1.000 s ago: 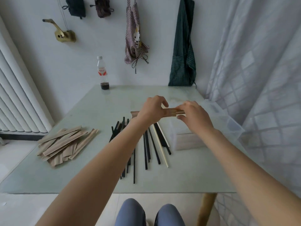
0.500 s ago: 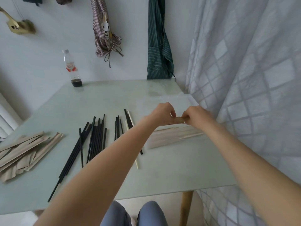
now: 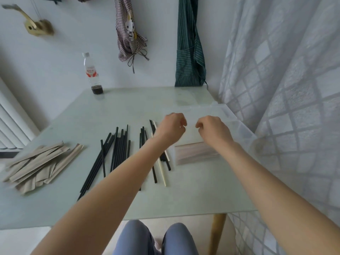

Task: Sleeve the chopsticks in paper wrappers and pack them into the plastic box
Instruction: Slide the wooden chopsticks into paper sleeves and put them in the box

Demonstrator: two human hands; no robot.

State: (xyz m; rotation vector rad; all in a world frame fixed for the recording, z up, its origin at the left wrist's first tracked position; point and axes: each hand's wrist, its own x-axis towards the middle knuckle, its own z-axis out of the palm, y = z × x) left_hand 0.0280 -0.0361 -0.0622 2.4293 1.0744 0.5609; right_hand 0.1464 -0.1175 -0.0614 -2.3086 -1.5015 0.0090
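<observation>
My left hand (image 3: 171, 127) and my right hand (image 3: 213, 128) hover side by side over the clear plastic box (image 3: 245, 132) at the table's right side. Their fingers are loosely curled and hold nothing. Under them, inside the box, lie sleeved chopsticks in brown paper (image 3: 196, 153). Several bare black chopsticks (image 3: 117, 150) are spread on the table left of my left forearm, with a pale chopstick (image 3: 162, 172) among them. A heap of empty brown paper wrappers (image 3: 36, 162) lies at the table's left edge.
A plastic bottle (image 3: 92, 74) with dark liquid stands at the back of the pale green table (image 3: 132, 109). A white curtain (image 3: 287, 107) hangs close along the right side, a radiator (image 3: 11, 126) stands at the left, and aprons hang on the wall.
The sleeved pair that both hands pinched between them has been let go over the box. My hands have drawn apart. The camera swung right, then back left.
</observation>
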